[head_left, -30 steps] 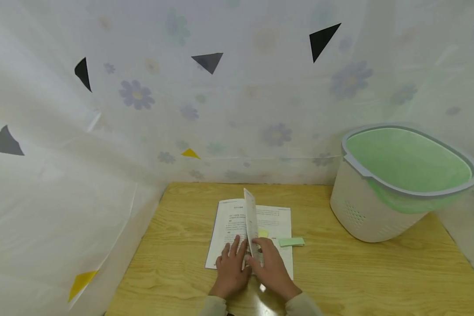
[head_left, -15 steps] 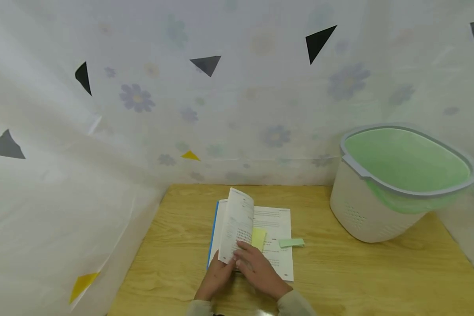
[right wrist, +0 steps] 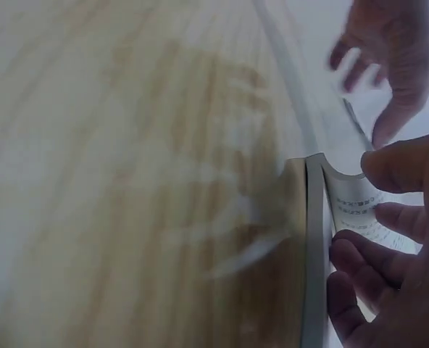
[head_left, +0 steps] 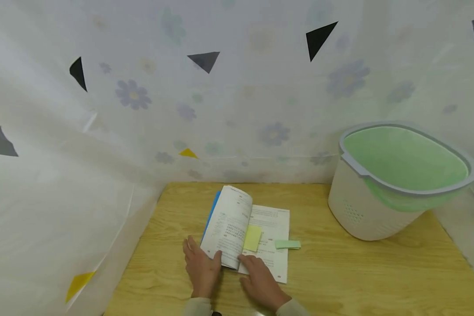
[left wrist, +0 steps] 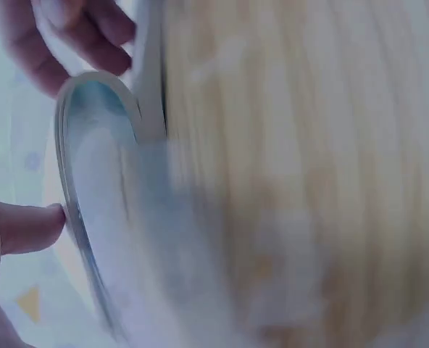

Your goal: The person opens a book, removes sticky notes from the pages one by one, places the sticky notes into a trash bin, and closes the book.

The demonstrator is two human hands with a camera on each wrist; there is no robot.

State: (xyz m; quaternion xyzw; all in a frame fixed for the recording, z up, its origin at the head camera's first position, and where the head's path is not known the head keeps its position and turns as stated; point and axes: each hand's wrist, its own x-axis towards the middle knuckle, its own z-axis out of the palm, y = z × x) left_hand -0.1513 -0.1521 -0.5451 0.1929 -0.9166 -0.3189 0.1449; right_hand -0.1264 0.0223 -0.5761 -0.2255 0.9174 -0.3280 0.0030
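Observation:
An open book (head_left: 229, 224) with a blue cover edge lies on the wooden table, its left part lifted and curving over. My left hand (head_left: 202, 267) is at the book's lower left corner, fingers spread, its thumb (left wrist: 33, 228) touching the page edge in the left wrist view. Near the spine's lower end, my right hand (head_left: 260, 281) rests its fingertips on the book; in the right wrist view its bent fingers (right wrist: 356, 264) lie against the pages. A yellow sticky note (head_left: 253, 238) is on the right page. A light green paper strip (head_left: 287, 244) crosses that page's outer edge.
A beige basket (head_left: 353, 206) with a grey rim and green lining stands at the back right of the table (head_left: 339, 281). White flowered sheeting (head_left: 237, 109) rises behind the table and along its left side.
The upright leaves have turned over to the left, uncovering the yellow note. My left hand has moved left, off the page to the book's corner. My right hand has shifted slightly down.

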